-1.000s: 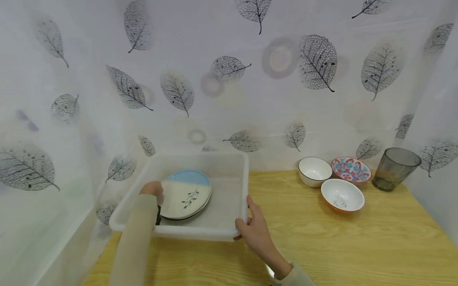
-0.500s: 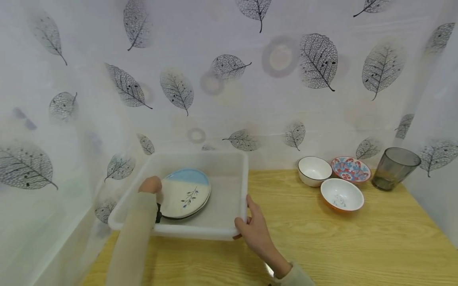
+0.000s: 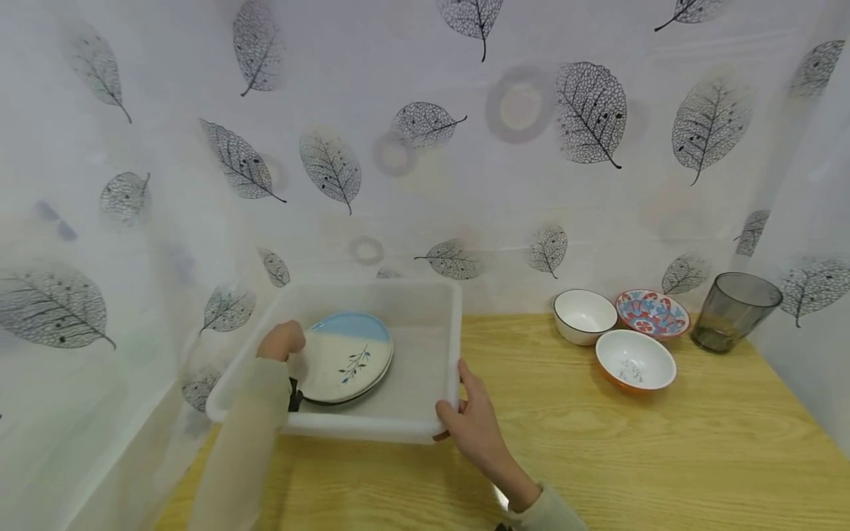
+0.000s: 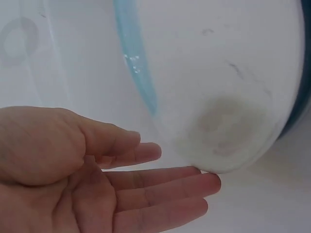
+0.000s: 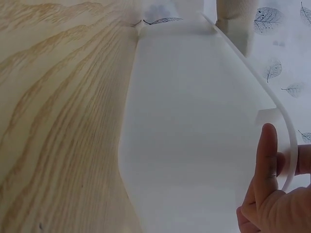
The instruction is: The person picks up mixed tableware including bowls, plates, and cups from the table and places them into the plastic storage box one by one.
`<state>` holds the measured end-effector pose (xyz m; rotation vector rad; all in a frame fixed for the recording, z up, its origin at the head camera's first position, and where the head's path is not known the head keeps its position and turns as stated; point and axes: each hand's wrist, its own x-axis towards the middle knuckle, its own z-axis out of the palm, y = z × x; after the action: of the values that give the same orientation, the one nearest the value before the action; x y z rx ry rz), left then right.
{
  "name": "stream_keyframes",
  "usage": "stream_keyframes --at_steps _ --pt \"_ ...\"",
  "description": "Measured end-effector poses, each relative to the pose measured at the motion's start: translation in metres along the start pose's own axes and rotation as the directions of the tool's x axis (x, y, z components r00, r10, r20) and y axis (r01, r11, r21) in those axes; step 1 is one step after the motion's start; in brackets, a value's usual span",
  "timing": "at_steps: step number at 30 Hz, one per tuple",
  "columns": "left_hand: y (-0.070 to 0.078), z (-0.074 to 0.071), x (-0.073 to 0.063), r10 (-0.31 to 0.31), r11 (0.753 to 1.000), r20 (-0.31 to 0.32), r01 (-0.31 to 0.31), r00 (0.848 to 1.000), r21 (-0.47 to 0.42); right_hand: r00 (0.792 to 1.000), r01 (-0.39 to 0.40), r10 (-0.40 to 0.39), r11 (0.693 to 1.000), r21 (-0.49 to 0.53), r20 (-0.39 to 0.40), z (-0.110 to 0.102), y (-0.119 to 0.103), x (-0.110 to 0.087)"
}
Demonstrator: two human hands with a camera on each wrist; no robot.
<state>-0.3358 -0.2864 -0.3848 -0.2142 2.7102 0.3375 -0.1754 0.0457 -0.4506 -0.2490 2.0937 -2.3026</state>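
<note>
Fingers of my left hand (image 4: pixel 97 187) lie straight, and their tips seem to touch the rim of the upper plate (image 3: pixel 341 365); the thumb is apart, so I do not pinch it. My right hand (image 3: pixel 473 424) pinches the rim of the white tub (image 3: pixel 358 427) at its front right corner. The upper plate lies over a dark-rimmed plate (image 4: pixel 302 104), toward the tub's left edge. It looks glazed and hard, so I judge it rather heavy, slippery and fragile; two opposite sides of its rim give the safest hold. The tub seems light and slightly flexible, best taken by its corners. Near the back right corner of the table (image 3: pixel 598 457) are a white bowl (image 3: pixel 586 317), a patterned dish (image 3: pixel 652 315), an orange-sided bowl (image 3: pixel 634 361) and a smoky glass (image 3: pixel 733 313).
</note>
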Motion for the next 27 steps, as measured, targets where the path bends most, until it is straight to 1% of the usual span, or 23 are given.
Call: stream_keyframes --at_steps 4,7,10,12,15,20,22,27 --pt "0.008 -0.005 -0.008 0.019 0.998 0.006 -0.018 1.0 -0.052 1.0 0.007 -0.007 1.0 -0.009 0.014 -0.002 -0.001 -0.001" --pt "0.017 -0.01 -0.016 0.033 0.997 0.002 -0.033 0.999 -0.067 1.0 0.006 -0.005 1.0 -0.029 0.018 -0.004 -0.001 -0.001" --pt "0.028 -0.013 -0.023 0.083 0.995 -0.011 -0.084 0.996 -0.058 1.0 -0.008 0.009 0.999 -0.05 0.013 -0.007 0.0 -0.001" --pt "0.036 -0.014 -0.027 0.122 0.99 -0.016 -0.123 0.992 -0.071 1.0 -0.021 0.021 0.998 -0.058 0.009 -0.009 0.0 -0.001" --pt "0.047 -0.012 -0.031 0.185 0.98 -0.033 -0.187 0.982 -0.063 0.999 -0.038 0.038 0.997 -0.07 0.009 -0.011 0.001 -0.001" --pt "0.067 -0.006 -0.04 0.24 0.969 -0.103 -0.244 0.965 -0.03 0.998 -0.053 0.057 0.994 -0.091 0.039 -0.015 -0.001 -0.001" --pt "0.075 -0.003 -0.044 0.258 0.963 -0.126 -0.265 0.958 -0.045 0.997 -0.053 0.059 0.993 -0.106 0.055 -0.017 -0.002 -0.001" --pt "0.09 -0.002 -0.063 0.315 0.941 -0.166 -0.33 0.934 -0.071 0.994 -0.058 0.071 0.986 -0.155 0.08 -0.028 -0.005 -0.001"
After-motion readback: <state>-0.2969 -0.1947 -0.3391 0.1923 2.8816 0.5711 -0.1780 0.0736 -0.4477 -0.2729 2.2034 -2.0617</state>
